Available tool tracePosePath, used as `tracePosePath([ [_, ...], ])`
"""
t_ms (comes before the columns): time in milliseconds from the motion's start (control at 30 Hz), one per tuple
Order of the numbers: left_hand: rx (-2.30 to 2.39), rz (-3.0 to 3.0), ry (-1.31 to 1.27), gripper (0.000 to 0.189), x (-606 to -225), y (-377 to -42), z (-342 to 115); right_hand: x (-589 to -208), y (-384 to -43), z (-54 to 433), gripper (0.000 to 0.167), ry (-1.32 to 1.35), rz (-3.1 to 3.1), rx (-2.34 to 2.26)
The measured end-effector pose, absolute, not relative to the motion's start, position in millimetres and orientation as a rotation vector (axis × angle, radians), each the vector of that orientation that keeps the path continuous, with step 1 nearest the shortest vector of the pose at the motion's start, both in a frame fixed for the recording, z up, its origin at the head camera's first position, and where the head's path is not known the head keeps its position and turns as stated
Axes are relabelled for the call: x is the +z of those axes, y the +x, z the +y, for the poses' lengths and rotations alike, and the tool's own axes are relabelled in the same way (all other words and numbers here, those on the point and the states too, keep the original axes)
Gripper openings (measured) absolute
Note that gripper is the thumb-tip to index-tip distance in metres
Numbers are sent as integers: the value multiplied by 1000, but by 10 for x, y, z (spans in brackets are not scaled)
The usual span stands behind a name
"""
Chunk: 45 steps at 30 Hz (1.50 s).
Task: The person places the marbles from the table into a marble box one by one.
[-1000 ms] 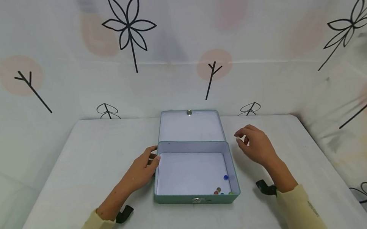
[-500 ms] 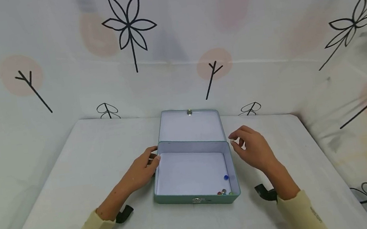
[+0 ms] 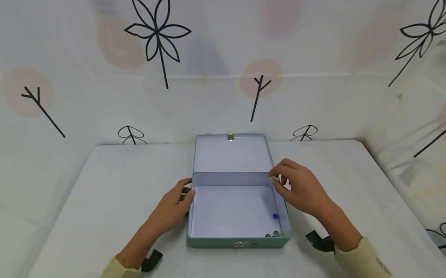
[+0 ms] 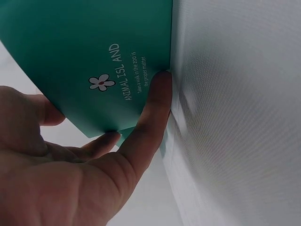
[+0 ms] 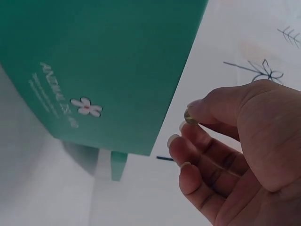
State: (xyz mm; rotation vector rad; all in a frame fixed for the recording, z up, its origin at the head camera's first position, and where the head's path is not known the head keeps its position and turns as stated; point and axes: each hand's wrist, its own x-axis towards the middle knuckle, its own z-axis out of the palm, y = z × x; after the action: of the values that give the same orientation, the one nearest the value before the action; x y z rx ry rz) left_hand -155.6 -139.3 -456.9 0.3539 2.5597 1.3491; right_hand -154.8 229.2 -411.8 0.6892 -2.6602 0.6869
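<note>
A green tin box [image 3: 210, 241] with a white inside stands in the middle of the table, its lid [image 3: 231, 154] folded back. My left hand [image 3: 170, 208] holds the box's left side, thumb at the rim and fingers against the outer wall [image 4: 89, 42]. Above the back right corner, my right hand [image 3: 303, 190] pinches a small clear greenish marble [image 5: 190, 116] between thumb and index finger. Inside the box, a blue marble [image 3: 275, 216] lies near the right wall. A reddish marble [image 3: 267, 235], a greyish one [image 3: 276, 233] and others gather in the front right corner, partly hidden by the front wall.
A white-covered table [image 3: 126, 169] carries the box. Behind it and at both sides hangs a pale cloth [image 3: 210, 103] with plant drawings. A metal latch [image 3: 239, 244] is on the box's front, and a black strap [image 3: 321, 241] is at the right wrist.
My right hand has moved left, from beside the box to over its back right corner, marble still pinched. The marbles in the front corner have rolled slightly right. The left hand has stayed put.
</note>
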Motion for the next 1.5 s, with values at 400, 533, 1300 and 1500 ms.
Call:
tracePosePath([
  [400,1352,2557,366,60,-4578,-1560,-1397,-4129,-1452,2144,19,752,-2675,706],
  [533,1350,2559,363,60,-4582,-1558,-1399,-4135,-1439,2099,18,768,-2683,714],
  [1300,1339,2563,357,59,-4576,-1563,-1389,-4152,-1456,2140,18,781,-2620,717],
  [1500,1340,2562,349,58,-4582,-1562,-1393,-4187,-1444,2214,18,749,-2612,713],
])
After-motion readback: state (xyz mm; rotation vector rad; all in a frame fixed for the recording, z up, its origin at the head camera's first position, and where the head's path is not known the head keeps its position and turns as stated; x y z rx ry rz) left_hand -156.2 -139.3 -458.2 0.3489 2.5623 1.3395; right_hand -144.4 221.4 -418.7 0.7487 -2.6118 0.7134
